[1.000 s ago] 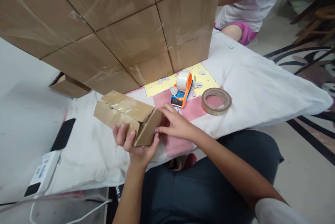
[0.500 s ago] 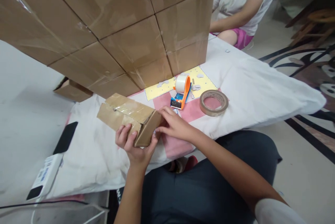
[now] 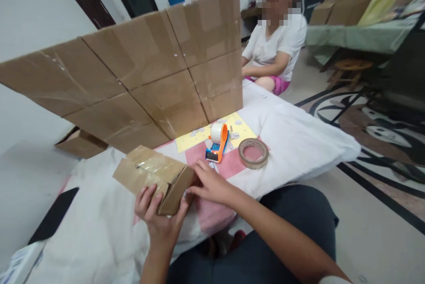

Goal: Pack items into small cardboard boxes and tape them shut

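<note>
A small cardboard box (image 3: 156,166), with shiny clear tape across its top, lies tilted at the near side of the cloth-covered table. My left hand (image 3: 159,213) grips its near end, fingers on top and thumb against the end face. At the box's right end, my right hand (image 3: 209,182) holds the edge; its fingertips are partly hidden behind the cardboard. Just beyond that hand stands an orange and blue tape dispenser (image 3: 219,142) with a white roll. To its right a brown tape roll (image 3: 253,153) lies flat.
Stacked, taped cardboard boxes (image 3: 159,84) form a wall along the table's far side. Another carton (image 3: 83,143) sits behind at the left, and a black flat object (image 3: 55,215) lies near the left wall. Beyond the table's far right end sits a person in a white shirt (image 3: 277,49).
The head view has tilted up, bringing the far room and the top of the box wall into sight. Both hands keep their hold on the small box.
</note>
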`<state>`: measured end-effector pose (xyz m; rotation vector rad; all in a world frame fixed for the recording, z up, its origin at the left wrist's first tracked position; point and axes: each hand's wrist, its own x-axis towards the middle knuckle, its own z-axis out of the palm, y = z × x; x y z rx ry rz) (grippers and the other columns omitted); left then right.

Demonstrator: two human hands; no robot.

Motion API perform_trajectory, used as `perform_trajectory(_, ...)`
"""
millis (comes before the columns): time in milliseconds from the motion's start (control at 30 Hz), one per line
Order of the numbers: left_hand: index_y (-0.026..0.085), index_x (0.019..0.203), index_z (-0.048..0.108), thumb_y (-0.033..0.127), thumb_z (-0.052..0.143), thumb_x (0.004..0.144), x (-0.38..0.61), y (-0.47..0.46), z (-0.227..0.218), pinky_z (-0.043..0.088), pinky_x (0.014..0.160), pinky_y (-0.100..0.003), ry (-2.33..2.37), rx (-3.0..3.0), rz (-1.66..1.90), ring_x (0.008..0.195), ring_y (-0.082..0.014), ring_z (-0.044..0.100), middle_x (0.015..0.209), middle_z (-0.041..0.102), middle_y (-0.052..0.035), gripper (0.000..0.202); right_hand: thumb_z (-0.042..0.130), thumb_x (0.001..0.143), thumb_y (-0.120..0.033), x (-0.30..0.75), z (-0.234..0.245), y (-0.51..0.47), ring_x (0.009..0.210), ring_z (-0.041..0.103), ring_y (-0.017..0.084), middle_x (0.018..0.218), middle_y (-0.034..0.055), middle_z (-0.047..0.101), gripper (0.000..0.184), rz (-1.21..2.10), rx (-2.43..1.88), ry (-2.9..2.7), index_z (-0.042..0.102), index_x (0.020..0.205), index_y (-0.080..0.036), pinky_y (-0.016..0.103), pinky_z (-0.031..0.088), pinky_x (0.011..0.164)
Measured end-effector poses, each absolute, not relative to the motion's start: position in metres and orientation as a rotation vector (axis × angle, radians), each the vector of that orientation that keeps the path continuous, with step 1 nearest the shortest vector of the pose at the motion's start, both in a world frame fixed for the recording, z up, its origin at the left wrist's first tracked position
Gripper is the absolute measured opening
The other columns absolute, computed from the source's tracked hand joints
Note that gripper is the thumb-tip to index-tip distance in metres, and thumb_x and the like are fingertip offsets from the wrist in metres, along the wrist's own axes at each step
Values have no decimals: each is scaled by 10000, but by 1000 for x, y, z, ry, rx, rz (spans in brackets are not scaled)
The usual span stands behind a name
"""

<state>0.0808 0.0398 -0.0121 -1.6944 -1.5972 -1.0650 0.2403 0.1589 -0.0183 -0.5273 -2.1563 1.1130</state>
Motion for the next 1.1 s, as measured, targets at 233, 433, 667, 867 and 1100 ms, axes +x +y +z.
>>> perform_trajectory(233, 324, 1326, 328, 246, 858, 653, 81, 43, -17, 367, 1077, -715, -1564, -1691, -1145, 1350, -394, 391, 1332, 418, -136, 860, 757, 828, -405, 242, -18, 159, 1193, 506, 252, 1233, 83, 507, 558, 1134, -539, -2156, 504, 1294, -229, 405, 454, 1008)
perform_trajectory(433, 328, 1339, 331, 231, 833, 677, 81, 44, -21, 373, 1084, -717, -1581, -1680, -1186, 1359, -402, 384, 1331, 409, -129, 836, 758, 827, -343, 243, -16, 157, 1205, 505, 252, 1238, 77, 507, 519, 1121, -547, -2163, 512, 1270, -231, 403, 461, 1006)
perform_trajectory(667, 310, 1342, 346, 218, 830, 672, 83, 45, -21, 360, 1090, -728, -1538, -1671, -1217, 1360, -414, 381, 1320, 418, -140, 831, 750, 828, -347, 244, -16, 156, 1203, 504, 253, 1237, 75, 503, 500, 1112, -559, -2172, 513, 1253, -235, 405, 466, 997)
perform_trajectory(867, 306, 1331, 355, 214, 838, 667, 82, 46, -23, 349, 1104, -714, -1549, -1663, -1228, 1365, -398, 376, 1319, 424, -133, 826, 757, 822, -334, 243, -16, 156, 1192, 503, 251, 1223, 74, 501, 509, 1123, -547, -2160, 513, 1257, -235, 402, 461, 1000)
perform_trajectory(1100, 231, 1327, 390, 215, 885, 617, 76, 48, -27, 350, 1094, -702, -1455, -1672, -1237, 1349, -411, 398, 1306, 444, -152, 865, 761, 821, -327, 243, -18, 156, 1206, 497, 246, 1242, 76, 498, 545, 1122, -545, -2161, 501, 1289, -225, 398, 453, 1020)
